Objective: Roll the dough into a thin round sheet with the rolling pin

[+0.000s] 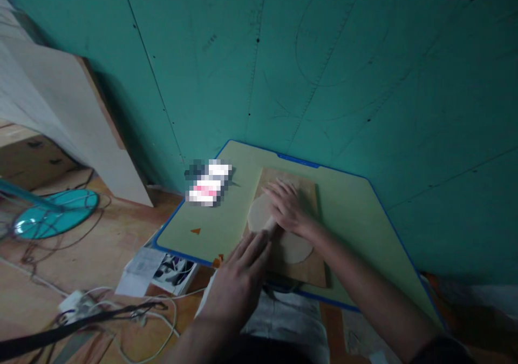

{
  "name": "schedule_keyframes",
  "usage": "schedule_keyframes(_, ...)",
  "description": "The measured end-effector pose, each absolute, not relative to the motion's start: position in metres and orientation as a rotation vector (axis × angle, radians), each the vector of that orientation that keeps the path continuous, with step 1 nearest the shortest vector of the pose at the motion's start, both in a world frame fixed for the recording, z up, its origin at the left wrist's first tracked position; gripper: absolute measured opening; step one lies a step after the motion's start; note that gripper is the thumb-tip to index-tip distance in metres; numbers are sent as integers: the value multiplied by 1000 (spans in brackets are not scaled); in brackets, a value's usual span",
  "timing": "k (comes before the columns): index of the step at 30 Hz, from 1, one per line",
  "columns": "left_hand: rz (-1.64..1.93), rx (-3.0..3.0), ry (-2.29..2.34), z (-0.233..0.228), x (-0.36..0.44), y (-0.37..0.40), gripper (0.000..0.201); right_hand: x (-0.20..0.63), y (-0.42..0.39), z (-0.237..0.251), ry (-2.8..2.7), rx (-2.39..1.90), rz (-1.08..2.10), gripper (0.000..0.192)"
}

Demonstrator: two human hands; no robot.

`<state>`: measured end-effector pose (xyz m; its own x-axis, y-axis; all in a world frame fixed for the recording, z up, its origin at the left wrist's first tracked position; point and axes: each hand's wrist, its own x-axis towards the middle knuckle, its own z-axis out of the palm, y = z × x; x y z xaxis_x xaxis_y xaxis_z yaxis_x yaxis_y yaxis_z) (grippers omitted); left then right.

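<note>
A flat, pale round of dough (297, 248) lies on a wooden board (313, 275) set on the table. Across the middle of the dough is a short pale rod, seemingly a rolling pin (271, 224), mostly covered by my hands. My left hand (245, 275) is on its near end, fingers close together and bent over it. My right hand (286, 206) presses on the far end with the fingers reaching forward over it. Dough shows on both sides of the rod.
The pale yellow table (343, 218) has a blue rim and stands against a green wall (226, 56). A bright, pixelated object (210, 183) lies on its left side. Cables, a power strip (76, 304), a box (174, 272) and a turquoise stand base (60, 213) are on the floor.
</note>
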<state>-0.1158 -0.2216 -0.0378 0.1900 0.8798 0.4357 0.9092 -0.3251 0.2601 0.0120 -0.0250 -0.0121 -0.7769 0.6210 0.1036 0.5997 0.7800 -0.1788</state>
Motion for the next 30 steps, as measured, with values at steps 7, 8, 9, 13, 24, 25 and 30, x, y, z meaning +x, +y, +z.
schedule_keyframes(7,-926,-2113,-2067,-47,-167,-217,39,-86,-4,3,-2870,-986,367,49)
schedule_keyframes(8,-947,-2101,-2077,-49,-168,-218,40,-91,-3,3,-2858,-966,369,48)
schedule_keyframes(9,-970,-2100,-2078,-50,-167,-218,40,-92,-2,3,-2841,-948,358,47)
schedule_keyframes(13,-1021,-2202,-1926,-47,-142,-219,44,-53,-8,-8,-2775,-935,255,49)
schedule_keyframes(24,-974,-2298,-1750,-43,-121,-224,39,-31,-11,-10,-2854,-863,275,54)
schedule_keyframes(25,-975,-2258,-1784,-45,-128,-225,41,-46,-9,-7,-2869,-857,293,52)
schedule_keyframes(30,-1013,-2153,-1892,-57,-153,-231,55,-103,-8,3,-2883,-783,376,45)
